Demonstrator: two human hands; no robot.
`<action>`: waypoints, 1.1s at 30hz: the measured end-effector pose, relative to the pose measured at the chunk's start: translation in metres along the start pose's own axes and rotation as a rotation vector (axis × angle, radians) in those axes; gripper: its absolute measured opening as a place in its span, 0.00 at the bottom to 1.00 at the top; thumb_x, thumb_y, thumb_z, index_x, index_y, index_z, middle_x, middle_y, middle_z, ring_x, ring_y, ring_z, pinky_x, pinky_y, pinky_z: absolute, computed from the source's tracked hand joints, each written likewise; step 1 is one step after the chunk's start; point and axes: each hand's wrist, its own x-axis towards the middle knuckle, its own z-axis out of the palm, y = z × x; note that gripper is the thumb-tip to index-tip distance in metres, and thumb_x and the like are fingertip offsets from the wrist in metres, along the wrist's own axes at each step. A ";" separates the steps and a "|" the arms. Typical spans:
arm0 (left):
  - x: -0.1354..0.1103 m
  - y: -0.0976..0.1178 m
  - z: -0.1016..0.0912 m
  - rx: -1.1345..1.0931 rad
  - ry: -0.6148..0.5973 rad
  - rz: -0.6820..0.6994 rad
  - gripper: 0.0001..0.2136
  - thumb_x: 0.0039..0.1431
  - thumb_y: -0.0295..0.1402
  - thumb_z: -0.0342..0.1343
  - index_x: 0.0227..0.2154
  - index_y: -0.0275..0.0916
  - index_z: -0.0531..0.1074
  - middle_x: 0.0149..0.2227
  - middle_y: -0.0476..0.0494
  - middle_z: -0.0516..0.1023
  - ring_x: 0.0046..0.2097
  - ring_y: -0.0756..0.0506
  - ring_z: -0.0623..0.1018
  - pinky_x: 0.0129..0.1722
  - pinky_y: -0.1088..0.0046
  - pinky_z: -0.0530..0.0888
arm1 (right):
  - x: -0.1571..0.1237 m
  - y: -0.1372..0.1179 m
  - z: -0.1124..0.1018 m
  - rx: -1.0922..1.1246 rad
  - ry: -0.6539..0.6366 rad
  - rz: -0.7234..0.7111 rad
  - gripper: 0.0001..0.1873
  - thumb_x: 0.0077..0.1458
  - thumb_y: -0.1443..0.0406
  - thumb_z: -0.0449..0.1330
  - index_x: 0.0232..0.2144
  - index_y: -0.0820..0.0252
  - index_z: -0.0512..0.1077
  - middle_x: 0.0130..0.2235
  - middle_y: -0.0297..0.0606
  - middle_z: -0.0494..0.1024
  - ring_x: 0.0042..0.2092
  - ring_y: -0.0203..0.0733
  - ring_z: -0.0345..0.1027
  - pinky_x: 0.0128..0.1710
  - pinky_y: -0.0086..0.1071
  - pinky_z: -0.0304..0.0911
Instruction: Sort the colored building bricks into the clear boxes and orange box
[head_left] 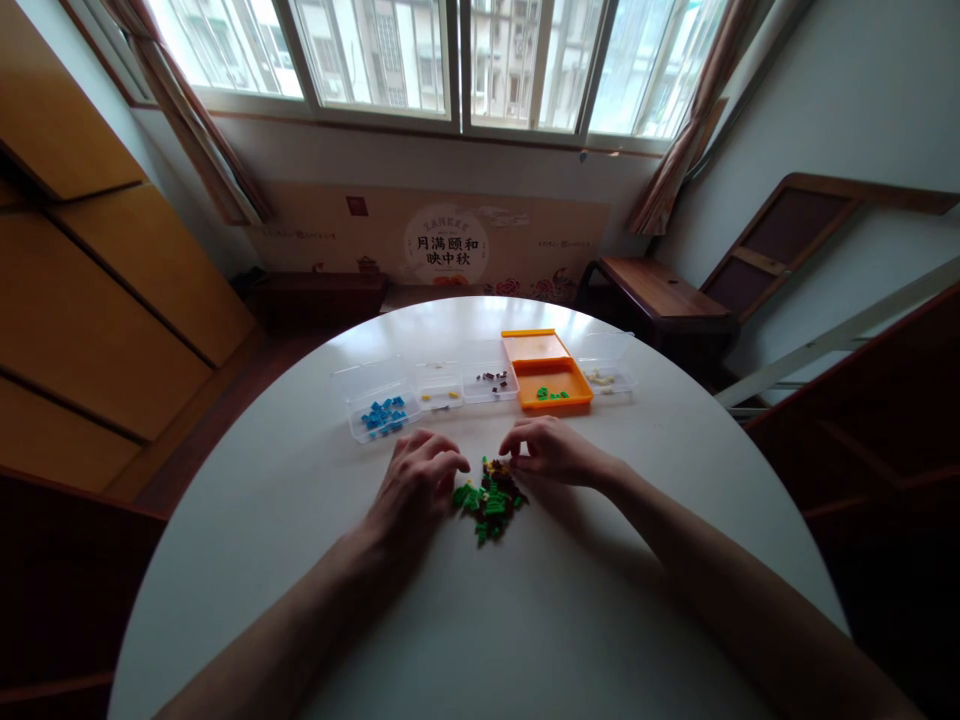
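Note:
A small heap of tiny bricks [489, 500], mostly green with some brown and yellow, lies on the round white table [525, 620] in front of me. My left hand [416, 480] rests palm down at the heap's left edge, fingers curled with the tips touching green pieces. My right hand [551, 450] is at the heap's upper right, thumb and forefinger pinched together at a small piece too tiny to name.
Behind the heap stands a row of small boxes: a clear one with blue bricks [382, 412], a clear one with yellow bits [440, 393], one with dark bits [491, 383], an open orange box [553, 383] with green bricks, and a clear one [609, 372] at the right.

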 end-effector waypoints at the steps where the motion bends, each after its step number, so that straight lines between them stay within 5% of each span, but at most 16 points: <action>1: 0.000 0.000 0.000 -0.009 -0.019 0.001 0.09 0.53 0.21 0.54 0.31 0.42 0.75 0.35 0.47 0.77 0.42 0.44 0.71 0.47 0.63 0.64 | -0.001 -0.002 0.001 -0.003 -0.002 0.002 0.07 0.51 0.71 0.62 0.34 0.58 0.78 0.31 0.34 0.78 0.31 0.33 0.68 0.33 0.26 0.58; 18: 0.003 -0.002 0.001 -0.068 -0.099 0.064 0.06 0.59 0.28 0.55 0.30 0.42 0.76 0.35 0.46 0.77 0.41 0.46 0.71 0.46 0.64 0.64 | -0.003 -0.012 0.016 0.038 0.070 -0.012 0.08 0.51 0.71 0.62 0.34 0.58 0.78 0.30 0.34 0.76 0.30 0.33 0.67 0.33 0.26 0.59; 26: 0.005 0.005 -0.003 -0.078 0.157 0.105 0.04 0.61 0.30 0.56 0.32 0.40 0.74 0.34 0.47 0.76 0.39 0.47 0.70 0.43 0.67 0.66 | -0.001 -0.029 0.023 0.439 0.101 0.104 0.09 0.53 0.66 0.60 0.36 0.63 0.79 0.28 0.35 0.77 0.27 0.31 0.64 0.28 0.24 0.60; 33: 0.006 0.005 -0.005 -0.098 0.212 0.111 0.02 0.59 0.30 0.58 0.31 0.40 0.73 0.32 0.48 0.75 0.39 0.47 0.70 0.43 0.67 0.67 | 0.000 -0.033 0.030 0.588 0.100 0.135 0.11 0.52 0.65 0.61 0.36 0.63 0.79 0.30 0.38 0.79 0.28 0.35 0.68 0.29 0.27 0.62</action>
